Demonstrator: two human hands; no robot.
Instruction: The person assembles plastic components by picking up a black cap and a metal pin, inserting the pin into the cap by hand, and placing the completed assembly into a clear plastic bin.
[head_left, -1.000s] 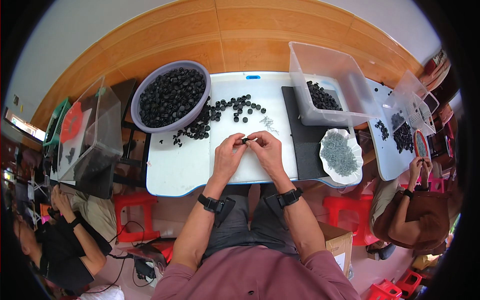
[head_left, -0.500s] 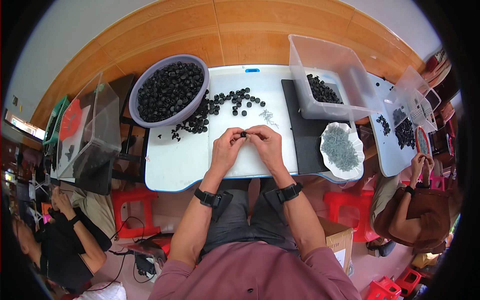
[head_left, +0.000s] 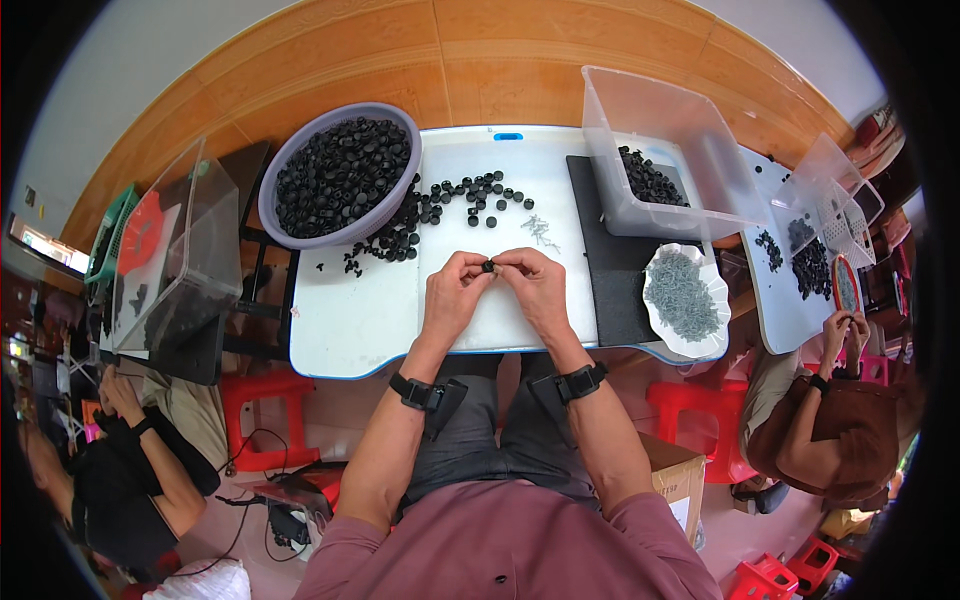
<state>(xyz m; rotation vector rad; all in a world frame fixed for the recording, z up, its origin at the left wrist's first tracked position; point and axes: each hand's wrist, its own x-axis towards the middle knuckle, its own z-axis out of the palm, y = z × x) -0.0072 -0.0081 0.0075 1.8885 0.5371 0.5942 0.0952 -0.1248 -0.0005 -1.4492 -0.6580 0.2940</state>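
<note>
Over the white table (head_left: 350, 325), my left hand (head_left: 455, 294) and my right hand (head_left: 534, 292) meet, both closed at the fingertips around one small black round cap (head_left: 488, 267). Any finer part between the fingers is too small to make out. Just beyond my hands lie loose black caps (head_left: 465, 198) and a little heap of thin, pale grey pins (head_left: 540, 232). More of these caps fill a purple-grey basket (head_left: 268, 222) at the far left, with some spilled beside it. On the right, a white scalloped dish (head_left: 716, 345) holds many grey pins.
A clear plastic bin (head_left: 655, 222) with black pieces stands on a dark board (head_left: 615, 290) at the right. Another clear bin (head_left: 190, 270) is off to the left. People sit at both sides near red stools (head_left: 265, 420). A cardboard box (head_left: 675, 480) stands by my right side.
My hands stay together on the cap, with hardly any finger movement. The whole view has shifted very slightly; the things on the table lie as before.
</note>
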